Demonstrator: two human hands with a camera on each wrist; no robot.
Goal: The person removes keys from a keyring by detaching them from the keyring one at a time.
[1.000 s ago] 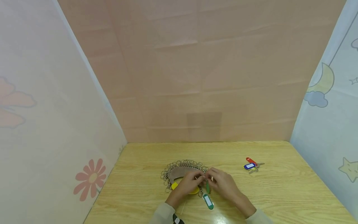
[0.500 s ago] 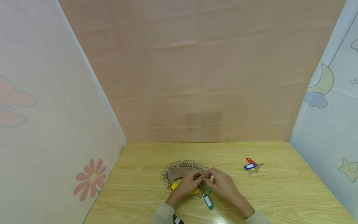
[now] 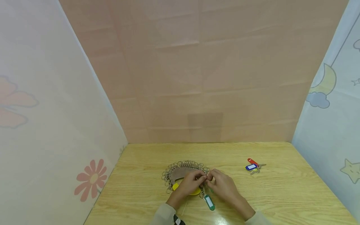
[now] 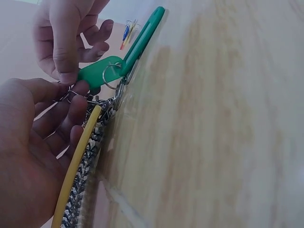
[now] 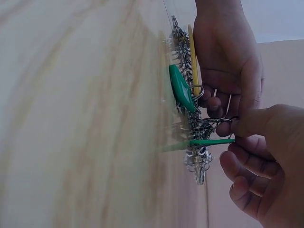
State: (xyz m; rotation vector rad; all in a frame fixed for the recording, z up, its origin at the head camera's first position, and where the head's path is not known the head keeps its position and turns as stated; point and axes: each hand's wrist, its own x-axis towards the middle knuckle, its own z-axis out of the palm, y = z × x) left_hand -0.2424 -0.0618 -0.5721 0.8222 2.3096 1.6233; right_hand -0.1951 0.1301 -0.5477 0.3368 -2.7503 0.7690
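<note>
A curved metal plate [image 3: 180, 172], fringed with small chains and split rings, lies on the table in the head view. Under my left hand [image 3: 189, 186] a yellow piece [image 3: 175, 186] shows beside it. At the plate's right end, my left thumb and finger pinch a thin metal ring [image 4: 72, 93]. My right hand [image 3: 225, 185] meets the left fingertips there and pinches the end of a green key tag [image 4: 102, 72] by its ring; fingers partly hide this grip. Another green key tag [image 3: 209, 202], with a white label, hangs from a ring and lies on the table.
Toward the back right of the wooden table [image 3: 281, 193] lie a red key tag [image 3: 252, 161], a blue key tag [image 3: 251, 167] and some keys [image 3: 256, 171]. A pinkish cloth wall [image 3: 157, 118] stands behind, with patterned white cloths at both sides.
The green key tag between my hands has turned and swung toward the right hand, so little of it shows in the head view. Both hands stay almost in place.
</note>
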